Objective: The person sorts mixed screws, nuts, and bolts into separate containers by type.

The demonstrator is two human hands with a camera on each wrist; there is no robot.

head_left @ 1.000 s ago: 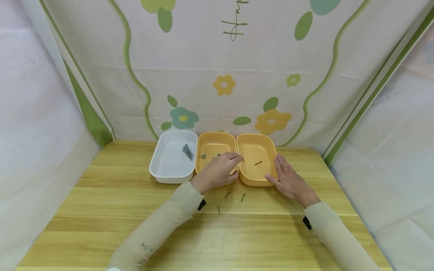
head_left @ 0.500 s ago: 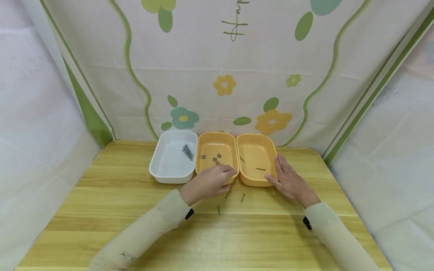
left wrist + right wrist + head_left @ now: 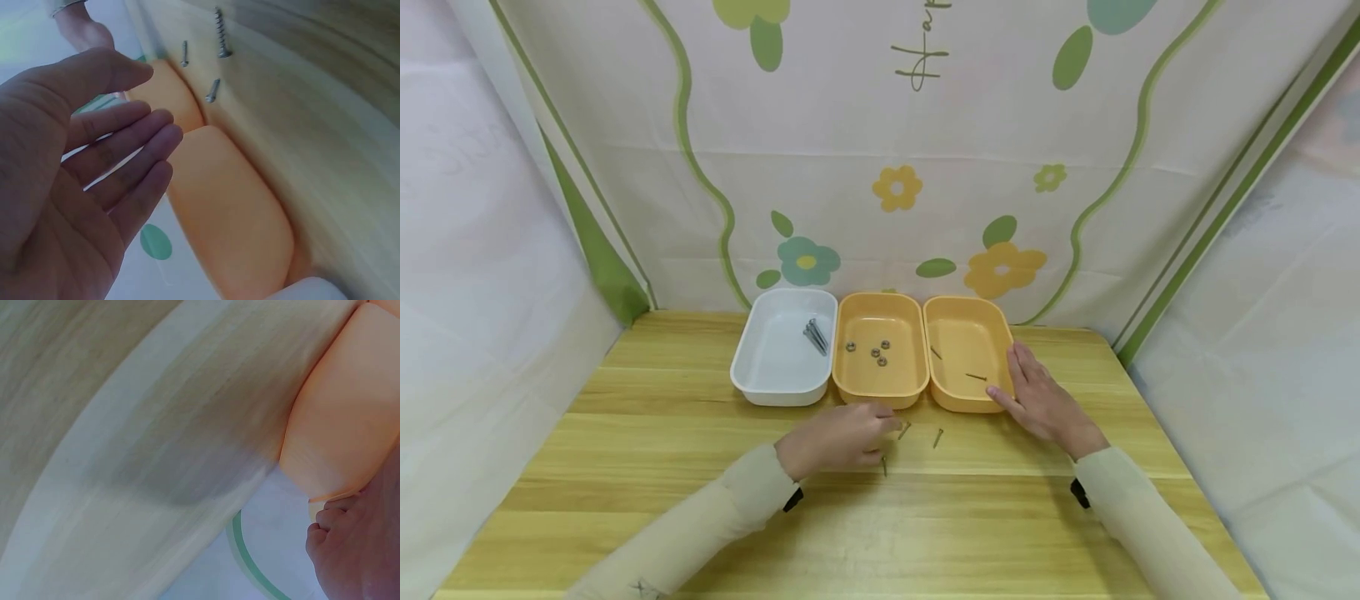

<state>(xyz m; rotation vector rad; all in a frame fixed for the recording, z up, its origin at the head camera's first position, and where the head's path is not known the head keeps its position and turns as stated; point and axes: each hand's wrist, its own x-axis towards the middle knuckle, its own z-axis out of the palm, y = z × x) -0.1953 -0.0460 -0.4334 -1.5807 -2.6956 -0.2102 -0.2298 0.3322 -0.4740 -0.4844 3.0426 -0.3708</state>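
Note:
My left hand (image 3: pixel 842 437) hovers low over the table in front of the middle yellow tray (image 3: pixel 880 388), thumb apart from loosely bent fingers and nothing between them. Right by its fingertips lie two small screws, one screw (image 3: pixel 904 431) near the tray and another screw (image 3: pixel 884 467) by the thumb. A third screw (image 3: pixel 938 438) lies a little to the right. The left wrist view shows the bare palm, with all three beyond it. My right hand (image 3: pixel 1045 404) rests with straight fingers along the outer side of the right yellow tray (image 3: pixel 970 402), its thumb at the near corner.
Two screws lie in the right tray, one being a screw (image 3: pixel 976 377) near its front. Several nuts (image 3: pixel 876 353) sit in the middle tray. A white tray (image 3: pixel 778 392) on the left holds several long bolts (image 3: pixel 815 336). A printed curtain (image 3: pixel 700 225) stands behind the trays.
My left hand let go of a screw over the right tray, then drew back left and toward me to the screws on the table. The right hand stays put.

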